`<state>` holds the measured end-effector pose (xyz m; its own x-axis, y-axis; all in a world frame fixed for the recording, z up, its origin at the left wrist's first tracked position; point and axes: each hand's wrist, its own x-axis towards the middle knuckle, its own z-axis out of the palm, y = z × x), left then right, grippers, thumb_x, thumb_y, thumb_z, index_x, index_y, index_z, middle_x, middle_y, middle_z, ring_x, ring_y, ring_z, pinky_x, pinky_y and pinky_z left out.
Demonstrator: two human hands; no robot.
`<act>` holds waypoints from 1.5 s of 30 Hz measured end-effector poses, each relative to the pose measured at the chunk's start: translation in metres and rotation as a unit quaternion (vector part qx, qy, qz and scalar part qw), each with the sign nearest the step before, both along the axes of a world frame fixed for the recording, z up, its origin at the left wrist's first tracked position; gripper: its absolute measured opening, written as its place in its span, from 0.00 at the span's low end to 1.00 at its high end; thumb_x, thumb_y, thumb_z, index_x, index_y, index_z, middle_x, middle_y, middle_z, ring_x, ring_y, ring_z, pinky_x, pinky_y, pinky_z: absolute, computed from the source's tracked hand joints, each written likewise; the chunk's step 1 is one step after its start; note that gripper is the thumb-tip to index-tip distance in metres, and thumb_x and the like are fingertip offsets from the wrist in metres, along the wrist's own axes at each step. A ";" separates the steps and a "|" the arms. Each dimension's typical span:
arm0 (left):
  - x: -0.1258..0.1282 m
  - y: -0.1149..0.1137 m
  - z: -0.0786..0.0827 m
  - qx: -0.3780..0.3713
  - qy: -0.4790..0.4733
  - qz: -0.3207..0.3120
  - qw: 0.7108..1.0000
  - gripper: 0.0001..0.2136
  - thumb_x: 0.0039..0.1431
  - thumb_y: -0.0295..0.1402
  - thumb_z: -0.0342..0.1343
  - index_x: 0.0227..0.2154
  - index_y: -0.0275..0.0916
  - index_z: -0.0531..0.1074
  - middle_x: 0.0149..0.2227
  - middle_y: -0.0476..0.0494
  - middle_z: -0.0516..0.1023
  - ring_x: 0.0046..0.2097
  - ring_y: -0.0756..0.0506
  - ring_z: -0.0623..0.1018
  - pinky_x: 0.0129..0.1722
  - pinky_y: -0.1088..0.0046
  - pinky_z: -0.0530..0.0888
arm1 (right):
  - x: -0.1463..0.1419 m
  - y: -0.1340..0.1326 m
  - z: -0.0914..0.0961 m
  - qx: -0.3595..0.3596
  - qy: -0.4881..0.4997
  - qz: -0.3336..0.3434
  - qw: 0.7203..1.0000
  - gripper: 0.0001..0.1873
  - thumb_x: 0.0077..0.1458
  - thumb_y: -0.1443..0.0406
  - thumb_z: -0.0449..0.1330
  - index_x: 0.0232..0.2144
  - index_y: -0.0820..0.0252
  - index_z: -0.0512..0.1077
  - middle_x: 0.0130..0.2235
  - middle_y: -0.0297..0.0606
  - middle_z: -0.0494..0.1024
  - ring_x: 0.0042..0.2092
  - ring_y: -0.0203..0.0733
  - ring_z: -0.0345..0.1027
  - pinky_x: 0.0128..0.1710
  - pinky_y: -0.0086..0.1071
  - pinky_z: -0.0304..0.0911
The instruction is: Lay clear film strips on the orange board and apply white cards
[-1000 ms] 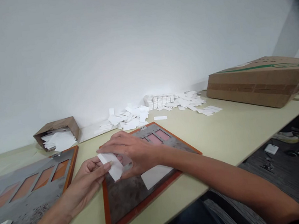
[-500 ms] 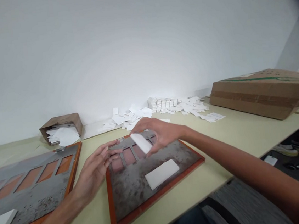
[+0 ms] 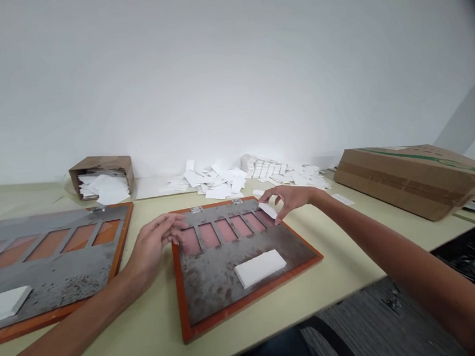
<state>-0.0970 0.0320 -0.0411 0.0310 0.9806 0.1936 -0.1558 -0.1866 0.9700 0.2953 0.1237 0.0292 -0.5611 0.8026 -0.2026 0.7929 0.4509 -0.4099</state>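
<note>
View: head camera, looking forward and down along the table (image 3: 110,338).

Right hand (image 3: 290,199): raised above the top right corner of the plate, thumb and fingers pinching one small white card (image 3: 268,210).

Left hand (image 3: 156,237): open, palm down, fingers lightly spread, holding nothing; fingertips lie over the left end of the plate's window row, whether touching it cannot be told.

Held item: the white card, tilted, just above the plate's last window at the right end of the row, near the top edge.

Front plate: metal plate (image 3: 219,287) in an orange wooden frame (image 3: 250,300), lying flat between the hands, with two hinges (image 3: 196,209) along its top edge and a row of pink rectangular windows (image 3: 226,231).

On front plate: one white block of stacked cards (image 3: 259,268), lying below the windows, well clear of both hands.

Left plate: second metal plate (image 3: 48,277) in a matching orange frame, with orange-pink windows and its own white block (image 3: 0,305) at the near corner.

Far edge, left: tipped brown cardboard box (image 3: 101,165), with white cards (image 3: 109,188) spilling from its mouth.

Far edge, middle: scattered loose cards (image 3: 216,179) beside a neat stack of cards (image 3: 261,165).

Far right: large brown carton (image 3: 411,182), lying on its side, with a green stripe, on the table.
</note>
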 end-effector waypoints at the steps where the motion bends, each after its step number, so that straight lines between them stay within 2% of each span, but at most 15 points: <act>1: 0.000 0.000 0.000 0.000 0.002 -0.003 1.000 0.20 0.54 0.49 0.64 0.35 0.34 0.78 0.34 0.40 0.80 0.29 0.46 0.76 0.32 0.70 0.70 | 0.000 0.001 -0.001 0.000 -0.002 -0.002 1.000 0.46 0.36 0.49 0.75 0.58 0.55 0.72 0.62 0.46 0.70 0.61 0.57 0.63 0.58 0.44 0.64; 4: 0.001 0.000 0.001 -0.004 0.001 -0.007 1.000 0.25 0.53 0.55 0.61 0.36 0.33 0.78 0.34 0.39 0.80 0.29 0.45 0.76 0.32 0.69 0.70 | 0.000 0.003 -0.002 0.001 -0.006 -0.002 1.000 0.44 0.37 0.48 0.75 0.57 0.51 0.72 0.61 0.42 0.71 0.62 0.57 0.62 0.58 0.43 0.64; 7: 0.002 0.000 0.002 -0.015 -0.005 -0.001 1.000 0.27 0.53 0.58 0.60 0.35 0.33 0.77 0.33 0.39 0.80 0.29 0.44 0.76 0.33 0.68 0.70 | 0.000 0.003 -0.003 0.001 -0.005 0.011 1.000 0.43 0.37 0.48 0.75 0.56 0.50 0.73 0.60 0.41 0.72 0.61 0.56 0.63 0.57 0.43 0.64; 14: 0.001 0.000 0.001 -0.013 -0.013 -0.007 1.000 0.27 0.55 0.58 0.58 0.38 0.34 0.77 0.36 0.40 0.80 0.31 0.44 0.75 0.34 0.68 0.71 | -0.002 0.001 -0.005 0.009 -0.002 0.021 1.000 0.42 0.37 0.49 0.76 0.56 0.50 0.73 0.61 0.40 0.71 0.59 0.55 0.66 0.56 0.41 0.66; 26: 0.002 0.001 0.002 -0.037 -0.009 0.002 0.999 0.30 0.50 0.62 0.59 0.37 0.35 0.77 0.34 0.42 0.80 0.30 0.45 0.74 0.34 0.70 0.72 | -0.008 -0.006 0.000 0.018 0.012 0.031 0.999 0.41 0.33 0.52 0.77 0.53 0.50 0.76 0.57 0.39 0.76 0.57 0.54 0.69 0.52 0.38 0.68; 36: -0.002 0.005 -0.004 -0.024 0.000 -0.007 1.000 0.30 0.54 0.62 0.56 0.38 0.36 0.78 0.35 0.41 0.81 0.30 0.45 0.75 0.35 0.69 0.73 | -0.014 -0.003 0.001 0.010 0.013 0.043 0.999 0.42 0.33 0.52 0.77 0.54 0.49 0.75 0.56 0.40 0.75 0.56 0.54 0.68 0.51 0.38 0.70; 45: -0.003 0.005 -0.003 -0.017 0.012 -0.008 1.000 0.31 0.57 0.63 0.53 0.38 0.36 0.78 0.36 0.40 0.80 0.30 0.45 0.75 0.33 0.69 0.72 | -0.012 -0.002 0.001 0.012 0.005 0.050 0.999 0.41 0.33 0.52 0.77 0.52 0.53 0.76 0.57 0.41 0.75 0.55 0.54 0.69 0.51 0.38 0.68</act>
<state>-0.1001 0.0369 -0.0443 0.0519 0.9857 0.1601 -0.1354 -0.1518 0.9791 0.2833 0.1217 0.0306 -0.6405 0.7471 -0.1779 0.7394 0.5374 -0.4056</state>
